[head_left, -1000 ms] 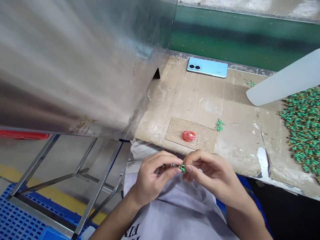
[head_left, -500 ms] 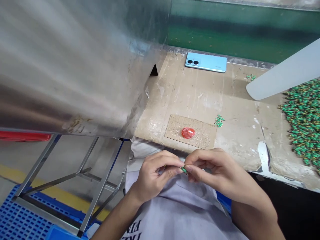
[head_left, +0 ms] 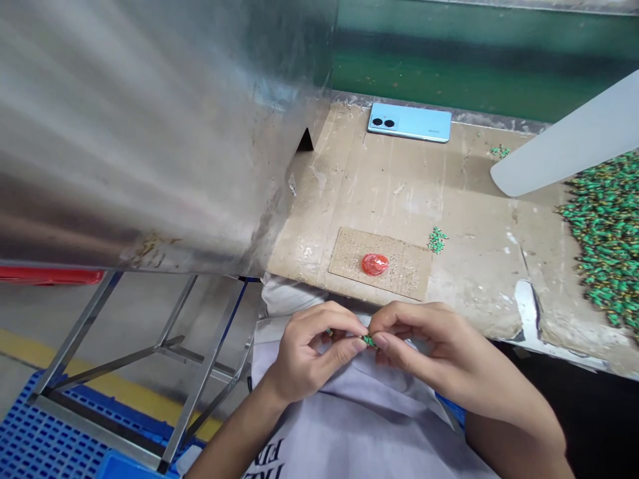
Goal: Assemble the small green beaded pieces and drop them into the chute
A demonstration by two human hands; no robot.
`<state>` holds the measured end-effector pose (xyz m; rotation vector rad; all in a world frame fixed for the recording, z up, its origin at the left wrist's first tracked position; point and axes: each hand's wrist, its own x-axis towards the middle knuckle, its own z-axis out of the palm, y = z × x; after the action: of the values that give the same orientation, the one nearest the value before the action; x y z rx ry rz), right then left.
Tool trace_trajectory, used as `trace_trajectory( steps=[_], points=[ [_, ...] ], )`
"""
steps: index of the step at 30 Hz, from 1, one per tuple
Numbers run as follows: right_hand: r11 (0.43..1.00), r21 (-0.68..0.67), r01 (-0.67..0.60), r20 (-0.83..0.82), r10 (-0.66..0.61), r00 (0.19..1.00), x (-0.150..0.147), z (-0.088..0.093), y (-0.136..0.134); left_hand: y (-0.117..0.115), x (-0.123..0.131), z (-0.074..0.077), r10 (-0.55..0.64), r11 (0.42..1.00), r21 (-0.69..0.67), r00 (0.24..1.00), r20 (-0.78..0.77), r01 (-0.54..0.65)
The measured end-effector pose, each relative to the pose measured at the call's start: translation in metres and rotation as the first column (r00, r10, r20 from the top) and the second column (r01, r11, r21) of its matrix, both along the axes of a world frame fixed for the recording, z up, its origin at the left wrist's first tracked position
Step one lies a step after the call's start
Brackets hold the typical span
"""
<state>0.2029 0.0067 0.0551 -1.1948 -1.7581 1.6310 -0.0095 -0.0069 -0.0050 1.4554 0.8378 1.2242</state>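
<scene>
Just in front of the bench edge, over my lap, both hands meet at the fingertips. My left hand (head_left: 314, 349) pinches a small green piece (head_left: 369, 340) between thumb and forefinger. From the other side, the thumb and fingertips of my right hand (head_left: 424, 339) close on the same piece. Its exact kind is too small to make out. Another bit of green and gold shows within the curled left fingers. Beyond the hands, a glossy red lump (head_left: 375, 264) sits on a brown cardboard piece (head_left: 344, 256).
A big heap of green and gold pieces (head_left: 609, 233) covers the bench's right side. Small green clusters (head_left: 437, 240) lie nearer. A light blue phone (head_left: 409, 123) lies at the back. A white tube (head_left: 564, 140) slants in from the right. A metal panel (head_left: 150, 133) walls off the left.
Both hands stay together at the green piece, with only slight finger shifts. My right hand has dropped a little. The bench items have not moved.
</scene>
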Motion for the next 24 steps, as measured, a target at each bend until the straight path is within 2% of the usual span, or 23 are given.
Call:
trace_trajectory(
  steps=[4, 12, 15, 19, 22, 24],
  points=[
    [1.000, -0.016, 0.005, -0.024, -0.005, 1.000, -0.002, -0.004, -0.002, 0.000, 0.002, 0.001, 0.008, 1.000, -0.011, 1.000, 0.009, -0.008],
    [0.999, -0.030, 0.026, -0.045, -0.027, 0.999, -0.003, -0.009, -0.008, 0.000, 0.000, 0.002, 0.028, 0.996, 0.085, 0.999, -0.020, -0.026],
    [0.986, 0.163, 0.028, -0.015, -0.025, 1.000, -0.002, -0.010, -0.010, -0.003, -0.002, 0.004, 0.018, 1.000, -0.004, 1.000, -0.013, -0.018],
    [0.882, 0.470, 0.032, -0.041, -0.014, 0.999, -0.003, -0.017, -0.011, -0.007, -0.003, 0.011, -0.007, 0.990, -0.139, 0.999, -0.039, 0.001],
    [0.800, 0.599, 0.032, -0.034, -0.014, 0.999, -0.004, -0.023, -0.011, -0.007, -0.002, 0.018, 0.001, 0.994, -0.110, 0.996, -0.090, -0.011],
    [0.771, 0.637, 0.022, -0.021, -0.011, 1.000, -0.005, -0.026, -0.012, -0.006, 0.000, 0.021, 0.040, 0.996, -0.071, 0.991, -0.127, -0.049]
  ],
)
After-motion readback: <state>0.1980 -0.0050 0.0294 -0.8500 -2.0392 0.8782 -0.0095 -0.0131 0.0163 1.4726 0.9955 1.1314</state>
